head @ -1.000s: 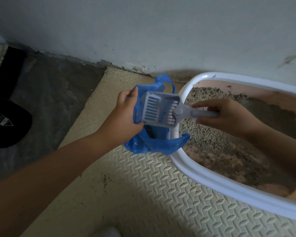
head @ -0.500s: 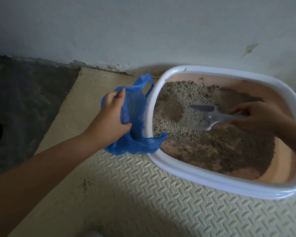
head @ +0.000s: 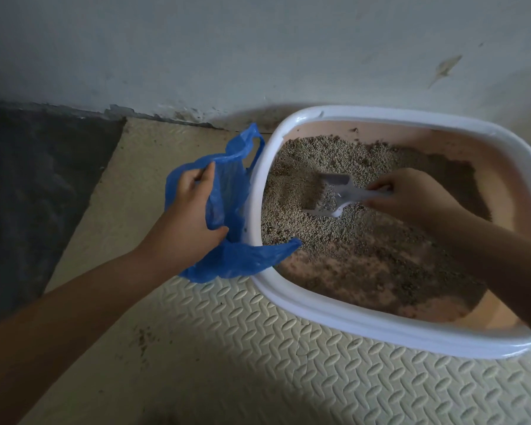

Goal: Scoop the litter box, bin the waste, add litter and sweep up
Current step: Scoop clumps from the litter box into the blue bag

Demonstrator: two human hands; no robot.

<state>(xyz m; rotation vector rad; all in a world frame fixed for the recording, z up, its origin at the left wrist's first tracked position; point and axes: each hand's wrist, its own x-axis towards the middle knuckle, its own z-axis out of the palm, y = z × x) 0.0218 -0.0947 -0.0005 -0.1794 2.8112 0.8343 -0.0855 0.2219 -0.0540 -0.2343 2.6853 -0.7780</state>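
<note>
A pink litter box with a white rim (head: 344,314) sits on the mat against the wall, holding grey-brown litter (head: 319,234) heaped toward its left end. My right hand (head: 411,194) grips the handle of a pale grey slotted scoop (head: 331,194), whose head is dug into the litter. My left hand (head: 193,216) holds the edge of a blue plastic bag (head: 236,256) open just outside the box's left rim; one flap of the bag drapes over the rim into the box.
A cream embossed foam mat (head: 258,348) covers the floor under the box, with a few dark specks (head: 143,337) on it. Dark bare floor (head: 37,179) lies to the left. A pale wall (head: 258,50) stands directly behind.
The scoop left the bag's mouth, swung right into the box and now digs into the litter pile. My left hand kept holding the bag open.
</note>
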